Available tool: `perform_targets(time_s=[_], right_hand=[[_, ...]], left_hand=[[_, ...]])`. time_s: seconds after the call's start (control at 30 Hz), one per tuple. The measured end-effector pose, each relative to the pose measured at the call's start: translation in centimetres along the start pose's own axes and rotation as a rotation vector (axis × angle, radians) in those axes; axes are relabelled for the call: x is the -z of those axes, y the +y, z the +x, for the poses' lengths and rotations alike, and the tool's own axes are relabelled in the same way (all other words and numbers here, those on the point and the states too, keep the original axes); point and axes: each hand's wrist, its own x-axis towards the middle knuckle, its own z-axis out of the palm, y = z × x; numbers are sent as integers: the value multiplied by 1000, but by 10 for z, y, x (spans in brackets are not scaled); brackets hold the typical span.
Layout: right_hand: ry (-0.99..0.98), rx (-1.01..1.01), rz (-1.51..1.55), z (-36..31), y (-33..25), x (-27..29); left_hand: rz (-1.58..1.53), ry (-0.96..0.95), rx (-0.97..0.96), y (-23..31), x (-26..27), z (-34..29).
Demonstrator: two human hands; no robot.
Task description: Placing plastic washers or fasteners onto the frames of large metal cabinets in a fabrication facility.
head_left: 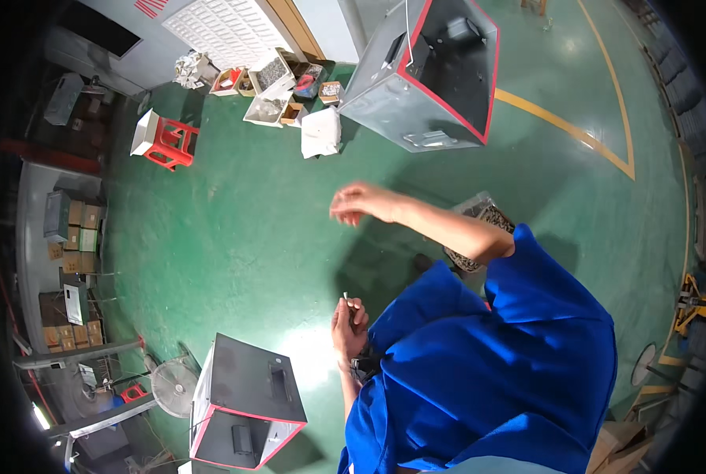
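Note:
My left hand (pixel 349 328) is closed, thumb against curled fingers, above the green floor. A small light-coloured piece (pixel 346 295) sticks up from its fingertips; its kind is too small to tell. My right hand (pixel 362 202) is stretched out farther away over the floor, its fingers bent downward and smeared by motion. Whether it holds anything does not show. Under my right forearm stands a clear plastic container (pixel 479 207) of many small brownish parts, partly hidden by the arm.
A grey metal cabinet with red edging (pixel 424 103) stands at the far right, and a similar one (pixel 250 395) at the near left. Boxes of parts (pixel 274 71) and a white bag (pixel 321 133) lie by the wall. A red stool (pixel 171 144) and a fan (pixel 175 385) stand left.

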Motion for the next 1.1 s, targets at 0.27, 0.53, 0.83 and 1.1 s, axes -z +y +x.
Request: perform_targets(time_s=[0.27,0.53,0.83,1.1], right_hand=[[-448,-30,-392,-36,29,-67],[-196,17,-431,-39,-9,-46],[-162,323,-1663,1,-164,64],[-422,69,-1938,26,-160,71]], left_hand=[[51,19,38,4,-13,13],[98,26,16,12,-32,23],[10,-111,52,7,-14,28],[-441,-233,4,1,-5,30]])
